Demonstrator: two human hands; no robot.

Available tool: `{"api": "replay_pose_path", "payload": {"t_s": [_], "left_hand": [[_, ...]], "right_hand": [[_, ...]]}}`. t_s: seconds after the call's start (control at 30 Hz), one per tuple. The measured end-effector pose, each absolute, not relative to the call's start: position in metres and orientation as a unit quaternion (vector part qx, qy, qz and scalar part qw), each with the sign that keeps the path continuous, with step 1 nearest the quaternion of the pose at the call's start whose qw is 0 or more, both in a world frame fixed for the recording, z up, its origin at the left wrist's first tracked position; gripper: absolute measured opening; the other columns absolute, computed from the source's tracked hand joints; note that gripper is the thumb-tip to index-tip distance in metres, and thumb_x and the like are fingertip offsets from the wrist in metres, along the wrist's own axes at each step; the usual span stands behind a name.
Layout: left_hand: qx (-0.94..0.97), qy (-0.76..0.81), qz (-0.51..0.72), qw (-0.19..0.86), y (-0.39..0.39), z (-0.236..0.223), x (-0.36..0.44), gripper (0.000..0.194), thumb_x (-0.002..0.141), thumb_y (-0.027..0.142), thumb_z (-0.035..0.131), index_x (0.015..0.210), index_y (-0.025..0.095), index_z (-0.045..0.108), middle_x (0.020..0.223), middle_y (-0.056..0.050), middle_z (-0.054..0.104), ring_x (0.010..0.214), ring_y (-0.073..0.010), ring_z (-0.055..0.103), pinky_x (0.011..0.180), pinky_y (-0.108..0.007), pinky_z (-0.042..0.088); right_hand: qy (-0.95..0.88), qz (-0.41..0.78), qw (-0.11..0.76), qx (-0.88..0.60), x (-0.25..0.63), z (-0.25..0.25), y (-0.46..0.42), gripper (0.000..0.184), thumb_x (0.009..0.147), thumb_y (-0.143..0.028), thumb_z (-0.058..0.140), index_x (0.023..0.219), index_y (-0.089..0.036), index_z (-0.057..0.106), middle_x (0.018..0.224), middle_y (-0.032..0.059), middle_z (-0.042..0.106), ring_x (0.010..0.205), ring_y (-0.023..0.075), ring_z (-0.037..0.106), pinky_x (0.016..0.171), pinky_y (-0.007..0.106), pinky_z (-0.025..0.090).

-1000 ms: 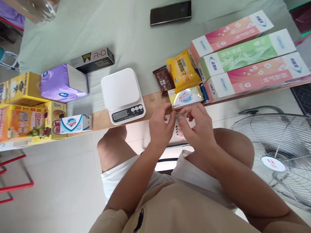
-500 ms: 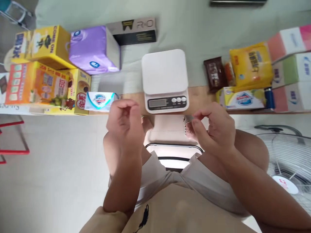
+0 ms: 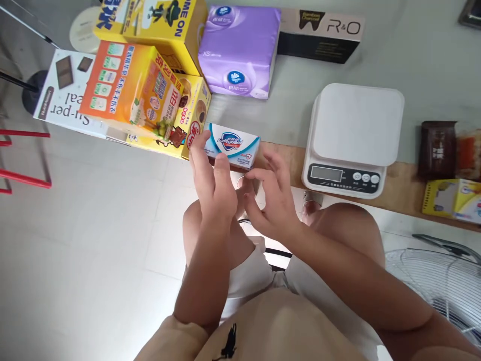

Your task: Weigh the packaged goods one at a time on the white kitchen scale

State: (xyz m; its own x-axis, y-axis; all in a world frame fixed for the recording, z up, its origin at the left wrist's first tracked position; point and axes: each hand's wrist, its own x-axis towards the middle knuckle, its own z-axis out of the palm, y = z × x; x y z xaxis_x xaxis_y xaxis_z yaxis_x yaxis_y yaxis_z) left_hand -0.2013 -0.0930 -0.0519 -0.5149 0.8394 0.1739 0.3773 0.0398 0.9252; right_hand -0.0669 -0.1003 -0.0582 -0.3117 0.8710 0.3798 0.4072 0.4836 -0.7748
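Note:
A white and blue Safeguard soap box [image 3: 233, 144] lies at the table's front edge. My left hand [image 3: 214, 178] is at the box's left end, fingers and thumb apart; whether it touches the box I cannot tell. Just below the box's right end, my right hand [image 3: 272, 195] has its fingers bent and spread, with nothing in them. To the right of the hands sits a white kitchen scale [image 3: 355, 133] with a blank-looking display. Behind the soap box is a purple tissue pack [image 3: 238, 52].
At the left are an orange packet [image 3: 131, 90], a yellow box [image 3: 176, 30] and a white box [image 3: 63, 95]. An R&O toothpaste box [image 3: 319, 35] lies at the back. On the right are a brown packet [image 3: 438, 150] and a yellow soap box [image 3: 451, 198]. A fan [image 3: 436, 281] stands at lower right.
My view has swung to the left. Both hands have moved from the yellow soap box on the right to the white and blue one, and their fingers have opened.

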Motion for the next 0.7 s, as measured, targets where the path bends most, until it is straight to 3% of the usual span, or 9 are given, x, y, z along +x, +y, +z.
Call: {"api": "replay_pose_path", "payload": {"t_s": [0.07,0.13,0.27,0.43,0.57,0.7], "left_hand": [[0.402,0.675,0.571,0.236,-0.091,-0.048,-0.199,0.038,0.103,0.049,0.047,0.133,0.026,0.054,0.134,-0.011,0.064,0.121,-0.026,0.068,0.098,-0.042,0.062],[0.386,0.671,0.585,0.242,-0.089,-0.046,-0.199,0.029,0.102,0.045,0.049,0.123,0.026,0.058,0.123,-0.009,0.067,0.11,-0.0241,0.071,0.09,-0.039,0.063],[0.415,0.665,0.586,0.204,-0.092,-0.048,-0.202,0.031,0.102,0.055,0.049,0.116,0.029,0.06,0.123,-0.008,0.066,0.119,-0.0254,0.068,0.098,-0.041,0.062],[0.434,0.624,0.629,0.162,-0.099,-0.047,-0.181,0.045,0.094,0.07,0.052,0.118,0.034,0.062,0.131,-0.007,0.062,0.132,-0.0305,0.061,0.09,-0.043,0.064],[0.492,0.582,0.634,0.128,-0.099,-0.041,-0.151,0.048,0.097,0.072,0.042,0.119,0.036,0.064,0.14,-0.005,0.066,0.135,-0.0298,0.063,0.11,-0.049,0.058],[0.575,0.52,0.603,0.186,-0.094,-0.039,-0.124,0.052,0.103,0.067,0.037,0.135,0.035,0.062,0.151,-0.006,0.063,0.15,-0.0303,0.055,0.128,-0.052,0.045]], "right_hand": [[-0.763,0.302,0.384,-0.423,-0.068,-0.062,-0.1,0.039,0.091,-0.019,0.056,0.129,-0.025,0.052,0.168,0.0203,0.038,0.157,0.033,0.046,0.122,0.062,0.049],[-0.771,0.31,0.382,-0.405,-0.065,-0.063,-0.099,0.04,0.091,-0.019,0.056,0.131,-0.024,0.051,0.172,0.0219,0.034,0.158,0.0338,0.046,0.121,0.062,0.05],[-0.77,0.328,0.383,-0.391,-0.056,-0.058,-0.098,0.038,0.091,-0.025,0.058,0.129,-0.024,0.052,0.173,0.0234,0.034,0.16,0.0341,0.044,0.119,0.061,0.052],[-0.76,0.339,0.445,-0.332,-0.039,-0.041,-0.095,0.037,0.087,-0.024,0.058,0.123,-0.029,0.052,0.169,0.0147,0.043,0.165,0.0312,0.035,0.124,0.061,0.047],[-0.743,0.303,0.485,-0.347,-0.011,-0.026,-0.09,0.029,0.09,-0.02,0.054,0.117,-0.029,0.054,0.173,0.0126,0.036,0.16,0.0291,0.044,0.122,0.057,0.05],[-0.706,0.278,0.488,-0.43,0.027,-0.024,-0.084,0.021,0.093,-0.028,0.055,0.113,-0.028,0.057,0.171,0.0133,0.04,0.164,0.0336,0.036,0.122,0.063,0.047]]}}
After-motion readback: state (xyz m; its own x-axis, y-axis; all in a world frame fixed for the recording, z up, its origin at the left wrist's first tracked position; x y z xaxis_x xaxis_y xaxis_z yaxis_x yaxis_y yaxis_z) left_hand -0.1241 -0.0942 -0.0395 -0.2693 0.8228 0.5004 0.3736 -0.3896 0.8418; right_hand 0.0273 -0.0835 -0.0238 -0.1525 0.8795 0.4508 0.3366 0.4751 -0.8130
